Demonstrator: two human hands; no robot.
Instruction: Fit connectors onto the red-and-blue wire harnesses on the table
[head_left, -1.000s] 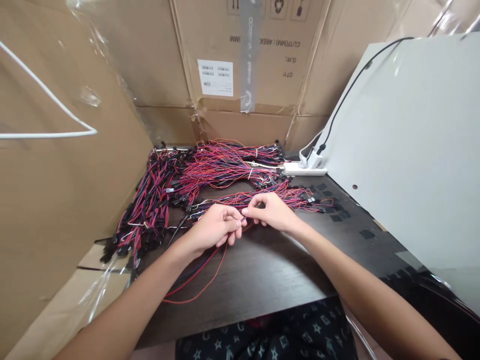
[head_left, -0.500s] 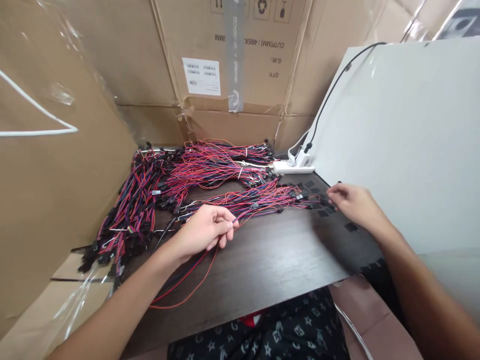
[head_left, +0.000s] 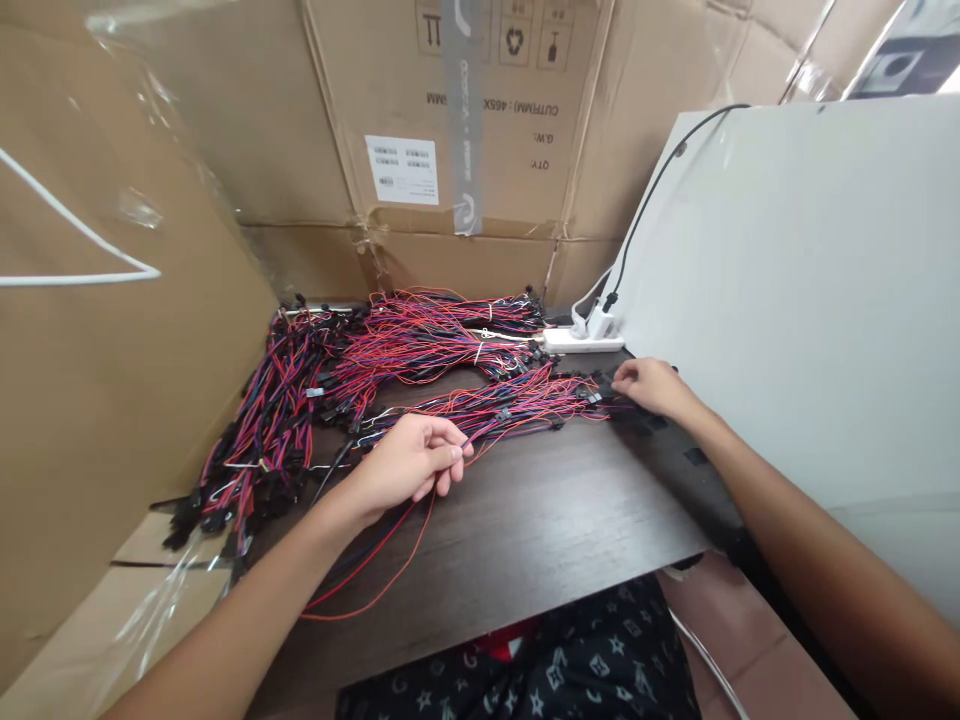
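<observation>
My left hand (head_left: pixel 420 455) is closed in a pinch around a few thin red, orange and purple wires (head_left: pixel 397 525), whose slack loops down below the palm onto the dark table. Just behind it lies a loose bundle of red and purple wires (head_left: pixel 517 392) with small connectors toward the right end. At that end, my right hand (head_left: pixel 651 385) hovers low with thumb and fingertips pinched together. What sits between those fingertips is too small to make out. Small dark square pieces (head_left: pixel 696 456) lie on the table beneath and beside the right hand.
More tied wire bundles (head_left: pixel 420 340) lie at the back, with a heap of wires (head_left: pixel 255 440) at left. A white power strip (head_left: pixel 581 341) with plugs stands behind the right hand. Cardboard boxes (head_left: pixel 510 200) wall the back and left; a white panel (head_left: pixel 795 280) closes the right.
My right hand has moved left, closer to the connector end of the wire bundle. The left hand keeps its hold in nearly the same place. The view has tilted slightly.
</observation>
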